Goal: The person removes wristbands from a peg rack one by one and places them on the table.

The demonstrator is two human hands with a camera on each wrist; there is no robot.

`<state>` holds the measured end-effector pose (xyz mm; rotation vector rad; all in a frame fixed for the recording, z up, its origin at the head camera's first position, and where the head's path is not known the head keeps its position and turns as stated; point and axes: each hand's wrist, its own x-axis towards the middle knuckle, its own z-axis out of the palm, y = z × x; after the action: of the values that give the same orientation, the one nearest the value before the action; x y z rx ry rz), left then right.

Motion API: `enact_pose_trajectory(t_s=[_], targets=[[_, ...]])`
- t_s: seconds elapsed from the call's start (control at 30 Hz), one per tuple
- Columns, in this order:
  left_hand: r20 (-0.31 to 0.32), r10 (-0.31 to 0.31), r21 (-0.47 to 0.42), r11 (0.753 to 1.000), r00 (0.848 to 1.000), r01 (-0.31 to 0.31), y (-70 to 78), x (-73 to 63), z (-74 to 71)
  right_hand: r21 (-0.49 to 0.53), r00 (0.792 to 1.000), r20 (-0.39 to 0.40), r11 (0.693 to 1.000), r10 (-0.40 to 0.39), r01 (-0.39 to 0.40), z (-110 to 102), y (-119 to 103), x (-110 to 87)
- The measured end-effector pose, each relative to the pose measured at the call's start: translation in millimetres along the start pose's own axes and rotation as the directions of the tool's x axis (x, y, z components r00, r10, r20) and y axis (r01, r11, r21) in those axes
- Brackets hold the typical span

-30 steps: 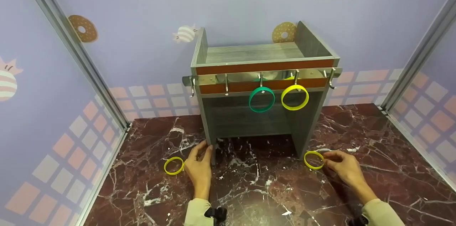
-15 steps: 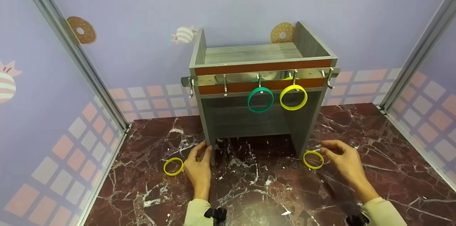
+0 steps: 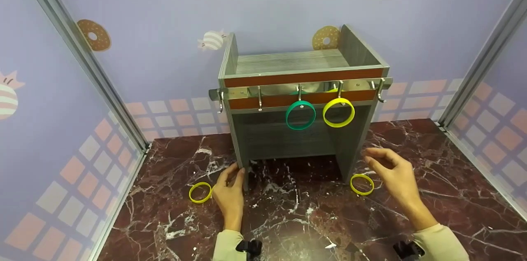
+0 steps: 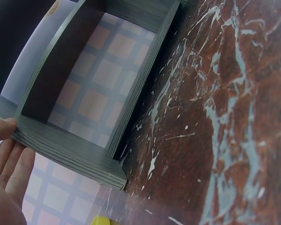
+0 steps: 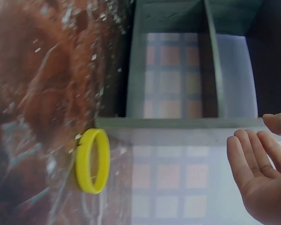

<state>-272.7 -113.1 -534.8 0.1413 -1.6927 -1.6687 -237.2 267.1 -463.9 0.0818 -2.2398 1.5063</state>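
A grey wooden shelf with a metal hook rail along its front stands on the marbled tabletop. The left hand holds the front edge of the shelf's left side panel low down; in the left wrist view, thumb and fingers lie on either side of that panel. A green ring and a yellow ring hang from two hooks. Beside the right panel, the right hand is raised with nothing in it, fingers loosely bent. Below it lies a second yellow ring, near the panel's foot.
Another yellow ring lies on the tabletop just left of the left hand. Patterned walls close off the back and both sides. The remaining hooks, such as the left one, carry no ring.
The right hand has come away from the yellow ring on the table and risen along the right panel. The left hand keeps its hold on the left panel. Both hanging rings stay put.
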Motion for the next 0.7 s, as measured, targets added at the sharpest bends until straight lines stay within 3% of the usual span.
enact_pose_trajectory(t_s=[0.27,0.47,0.7], targets=[[0.019,0.023,-0.012,1.000,1.000,-0.023,29.3,-4.0,-3.4,0.166,0.999,0.011,0.985,-0.046,0.044,8.4,-23.6,6.7],[0.017,0.011,-0.026,1.000,1.000,-0.010,24.9,-3.4,-2.7,0.277,0.999,0.007,0.960,-0.051,0.047,13.5,-38.2,13.4],[0.022,0.018,-0.017,1.000,1.000,-0.018,32.1,-4.4,-2.9,0.449,0.999,0.032,0.893,-0.011,-0.004,20.3,-50.5,19.4]])
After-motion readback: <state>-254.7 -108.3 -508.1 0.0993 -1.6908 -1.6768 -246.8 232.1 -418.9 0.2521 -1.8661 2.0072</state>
